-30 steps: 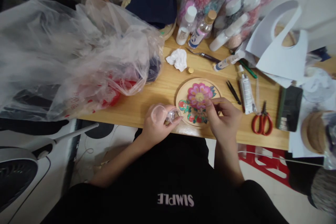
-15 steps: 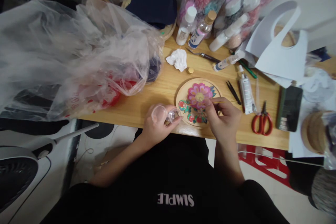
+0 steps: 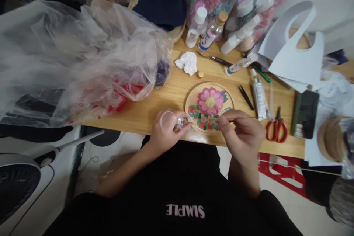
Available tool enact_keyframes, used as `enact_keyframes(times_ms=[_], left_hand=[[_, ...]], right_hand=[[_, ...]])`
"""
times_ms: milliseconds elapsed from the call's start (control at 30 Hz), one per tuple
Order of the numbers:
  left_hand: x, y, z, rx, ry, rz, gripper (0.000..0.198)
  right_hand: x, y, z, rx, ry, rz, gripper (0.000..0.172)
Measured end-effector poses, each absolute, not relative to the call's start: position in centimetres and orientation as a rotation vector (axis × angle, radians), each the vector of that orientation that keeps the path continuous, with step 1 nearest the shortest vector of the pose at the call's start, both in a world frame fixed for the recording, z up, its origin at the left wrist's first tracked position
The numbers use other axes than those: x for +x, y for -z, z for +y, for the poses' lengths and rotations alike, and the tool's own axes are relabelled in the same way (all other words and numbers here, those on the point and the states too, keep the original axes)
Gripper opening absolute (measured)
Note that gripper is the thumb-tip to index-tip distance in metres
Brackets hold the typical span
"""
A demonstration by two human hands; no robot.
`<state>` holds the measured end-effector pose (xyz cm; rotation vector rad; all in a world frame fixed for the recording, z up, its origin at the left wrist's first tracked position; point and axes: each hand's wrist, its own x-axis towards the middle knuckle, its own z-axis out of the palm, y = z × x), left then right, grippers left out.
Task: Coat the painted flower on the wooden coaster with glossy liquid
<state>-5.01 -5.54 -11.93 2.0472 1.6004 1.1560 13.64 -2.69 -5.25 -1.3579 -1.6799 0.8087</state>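
Observation:
A round wooden plaque (image 3: 190, 97) with a pink flower (image 3: 210, 100) and green and red leaf shapes lies near the front edge of the table. At its left rim my left hand (image 3: 166, 131) is closed around a small clear plastic cup (image 3: 167, 120); another clear rounded piece (image 3: 181, 122) shows between thumb and fingers. Over the plaque's lower right side my right hand (image 3: 240, 131) pinches a thin stick (image 3: 247, 118), which points out to the right. The stick's near end is hidden by the fingers.
Black tweezers (image 3: 245, 97), a white tube (image 3: 260, 96), red-handled scissors (image 3: 277, 129) and a phone (image 3: 305, 114) lie to the right. Behind are crumpled tissue (image 3: 187, 62), a gold cap (image 3: 200, 75) and several bottles (image 3: 212, 31). Clear plastic bags (image 3: 110, 51) cover the left side.
My right hand has moved right and slightly down with the thin stick, away from the flower, uncovering its right petals. My left hand has stayed in place with the cup.

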Motion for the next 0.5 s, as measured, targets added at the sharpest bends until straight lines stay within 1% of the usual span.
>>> enact_keyframes(times_ms=[200,500], left_hand=[[-5.0,11.7,-5.4,2.076,-1.146,1.608,0.019],[-5.0,12.0,-5.6,2.057,-1.14,1.6,0.021]], right_hand=[[12.2,5.7,-2.5,-1.328,-0.761,-1.896,0.013],[12.2,6.2,-2.3,-1.347,-0.763,-1.892,0.015]])
